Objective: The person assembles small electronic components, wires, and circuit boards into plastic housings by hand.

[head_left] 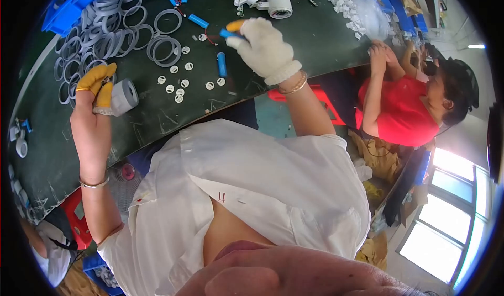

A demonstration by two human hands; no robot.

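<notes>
My left hand (pixel 95 88), in a yellow-fronted glove, is closed around a white cylindrical housing with a grey rim (pixel 125 97) by the table's near edge. Further right, my right hand (pixel 266 49), in a white glove with yellow fingertips, pinches a blue cylindrical battery (pixel 227 34) above the table. One loose blue battery (pixel 221 65) lies just below that hand, and another blue battery (pixel 198 21) with thin wires lies beyond it. Several small white round discs (pixel 180 92) are scattered between my hands. Many grey rings (pixel 107 44) are heaped beyond my left hand.
A blue bin (pixel 79 7) stands at the far left of the dark green table (pixel 157 120). White housings (pixel 279 6) sit at the back, with small white parts (pixel 346 10) piled to their right. A person in red (pixel 401 109) works at the right side.
</notes>
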